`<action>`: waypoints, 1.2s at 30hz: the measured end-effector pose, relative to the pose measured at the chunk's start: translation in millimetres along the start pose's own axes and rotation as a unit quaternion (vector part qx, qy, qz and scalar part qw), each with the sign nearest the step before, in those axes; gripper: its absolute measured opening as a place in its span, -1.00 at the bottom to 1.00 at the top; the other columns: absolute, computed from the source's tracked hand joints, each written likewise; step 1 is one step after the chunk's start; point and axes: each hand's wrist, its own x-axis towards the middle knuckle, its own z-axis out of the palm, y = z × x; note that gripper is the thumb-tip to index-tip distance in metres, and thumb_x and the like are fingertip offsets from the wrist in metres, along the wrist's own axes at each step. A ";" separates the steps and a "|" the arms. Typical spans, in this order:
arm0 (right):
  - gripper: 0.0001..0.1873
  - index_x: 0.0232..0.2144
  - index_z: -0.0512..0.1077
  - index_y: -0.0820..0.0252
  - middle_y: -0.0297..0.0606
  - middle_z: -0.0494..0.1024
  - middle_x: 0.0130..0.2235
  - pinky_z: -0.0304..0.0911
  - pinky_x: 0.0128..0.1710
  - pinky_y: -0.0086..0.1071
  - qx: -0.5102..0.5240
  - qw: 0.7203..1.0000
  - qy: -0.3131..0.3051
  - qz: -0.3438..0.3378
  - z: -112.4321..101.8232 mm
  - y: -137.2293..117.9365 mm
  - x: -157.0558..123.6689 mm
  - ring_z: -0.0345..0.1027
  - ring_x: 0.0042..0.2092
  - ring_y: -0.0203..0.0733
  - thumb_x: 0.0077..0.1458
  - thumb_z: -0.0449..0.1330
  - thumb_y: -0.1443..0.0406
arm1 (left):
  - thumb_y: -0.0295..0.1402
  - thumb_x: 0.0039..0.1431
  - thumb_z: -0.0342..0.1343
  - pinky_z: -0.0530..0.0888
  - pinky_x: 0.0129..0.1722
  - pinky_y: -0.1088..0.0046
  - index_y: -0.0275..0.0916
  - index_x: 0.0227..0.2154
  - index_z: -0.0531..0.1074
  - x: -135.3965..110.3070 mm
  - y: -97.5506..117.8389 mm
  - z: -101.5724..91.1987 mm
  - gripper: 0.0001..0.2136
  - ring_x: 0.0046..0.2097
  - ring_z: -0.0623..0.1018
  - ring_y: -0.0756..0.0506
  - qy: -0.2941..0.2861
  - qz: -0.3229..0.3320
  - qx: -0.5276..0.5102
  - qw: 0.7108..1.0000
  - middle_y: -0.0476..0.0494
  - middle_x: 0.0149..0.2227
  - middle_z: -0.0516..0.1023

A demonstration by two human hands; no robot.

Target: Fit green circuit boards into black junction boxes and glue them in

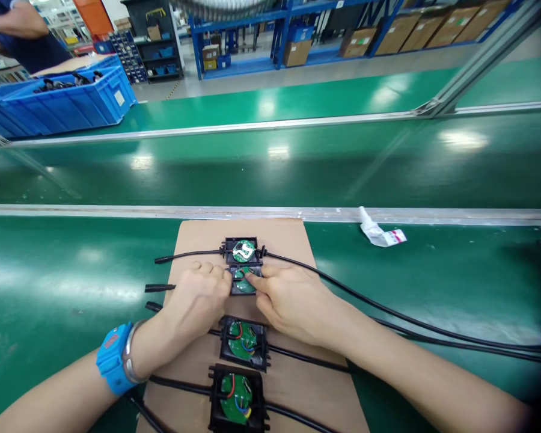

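Note:
Several open black housings with round green circuit boards lie in a column on a brown board (288, 240). My left hand (196, 297) and my right hand (291, 300) meet over the second housing (243, 281), fingers curled and pressed on its edges and its green board. The farthest housing (243, 250) shows white paste on its board. Nearer me lie a third housing (243, 341) and a fourth housing (237, 399), with red and blue wires on their boards. Black cables (388, 313) run out to both sides. A blue wrist strap (113, 365) is on my left wrist.
A white tube (381, 233) lies on the green bench right of the board. A metal rail (270, 212) separates the bench from a green conveyor belt (297, 168). A blue crate (58, 102) with black parts stands far left, a person behind it. Shelving with cartons fills the back.

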 end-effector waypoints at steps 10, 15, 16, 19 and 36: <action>-0.65 -0.14 0.48 0.31 -0.13 0.53 -0.35 0.18 -0.38 -0.31 0.012 1.000 0.019 0.001 9.6 -6.3 -7.9 0.40 -0.37 -0.14 0.12 -0.03 0.36 | -0.63 0.03 -0.09 0.54 -0.32 0.32 -0.53 0.11 0.25 -17.5 29.1 10.1 -0.49 -0.17 0.51 -0.21 -0.029 -0.022 -0.002 0.999 -0.44 -0.11 0.44; -0.63 -0.08 0.47 0.21 -0.15 0.57 -0.25 0.22 -0.27 -0.32 0.060 0.998 -0.017 0.008 -6.1 -2.5 -7.1 0.43 -0.24 -0.12 0.11 0.00 0.36 | -0.61 -0.01 -0.04 0.54 -0.34 0.26 -0.47 0.05 0.36 -10.6 13.7 -0.9 -0.52 -0.29 0.52 -0.19 -0.042 -0.003 -0.067 0.997 -0.31 -0.23 0.49; -0.61 -0.04 0.45 0.19 -0.16 0.57 -0.20 0.23 -0.23 -0.31 0.075 0.997 -0.024 0.006 -9.8 -0.8 -8.0 0.43 -0.20 -0.11 0.10 0.02 0.36 | -0.60 0.00 -0.04 0.54 -0.33 0.26 -0.42 0.02 0.39 -10.3 9.3 -3.9 -0.54 -0.29 0.52 -0.18 -0.031 -0.007 -0.089 0.996 -0.29 -0.23 0.49; -0.46 0.11 0.32 0.17 -0.14 0.52 -0.05 0.24 -0.12 -0.29 0.113 0.993 -0.011 0.003 -16.4 4.9 -12.8 0.39 -0.06 -0.09 0.04 0.08 0.35 | -0.57 0.09 -0.06 0.52 -0.23 0.26 -0.34 -0.05 0.43 -9.4 0.3 -9.0 -0.64 -0.21 0.52 -0.16 0.036 -0.014 -0.149 0.988 -0.25 -0.15 0.49; -0.76 -0.34 0.32 0.23 -0.19 0.46 -0.38 0.15 -0.33 -0.32 0.133 0.990 0.021 0.041 4.0 5.5 -16.9 0.32 -0.35 -0.18 0.24 -0.12 0.33 | -0.58 0.15 -0.01 0.42 -0.03 0.26 -0.39 -0.18 0.46 -7.5 -1.3 19.3 -0.78 -0.09 0.47 -0.18 0.082 0.125 -0.197 0.969 -0.23 -0.07 0.51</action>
